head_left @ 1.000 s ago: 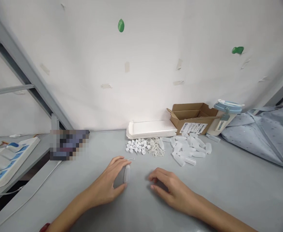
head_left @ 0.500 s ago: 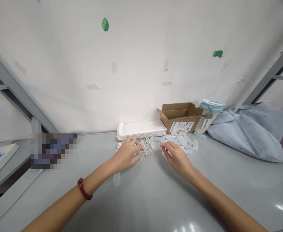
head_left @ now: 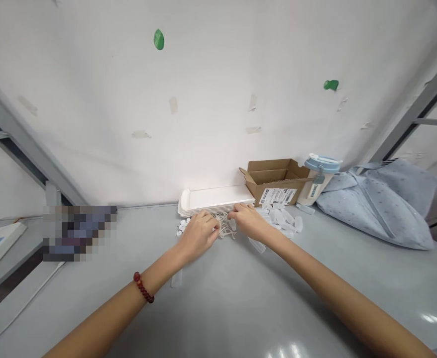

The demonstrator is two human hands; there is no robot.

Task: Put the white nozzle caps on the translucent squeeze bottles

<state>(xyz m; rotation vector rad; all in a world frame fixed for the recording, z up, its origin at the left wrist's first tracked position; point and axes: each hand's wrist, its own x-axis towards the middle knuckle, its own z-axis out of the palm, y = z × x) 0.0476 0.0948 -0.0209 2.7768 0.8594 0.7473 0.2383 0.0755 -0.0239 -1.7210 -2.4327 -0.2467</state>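
My left hand [head_left: 199, 233] is over the near edge of a small heap of white cords [head_left: 226, 227]. Its thumb and fingertips are drawn together, and whatever lies between them is too small to make out. From the other side my right hand [head_left: 250, 220] reaches to the heap, its fingertips pinched at the cords; I cannot make out what they hold. Small white round pieces [head_left: 181, 227] lie left of my left hand. Clear plastic sleeves [head_left: 280, 217] are piled beyond my right wrist, and a single clear strip [head_left: 176, 278] lies nearer, by my left forearm.
A stack of white trays [head_left: 218, 198] stands against the wall behind the cords. Right of it are an open cardboard box [head_left: 278, 181], a lidded cup [head_left: 317, 181] and a blue fabric bag [head_left: 379, 209]. A blurred object [head_left: 78, 233] and a cable [head_left: 24, 306] lie at left.
My right hand has moved left from the plastic sleeves to the cords, and its fingers have closed. The fingers of my left hand have come together into a pinch.
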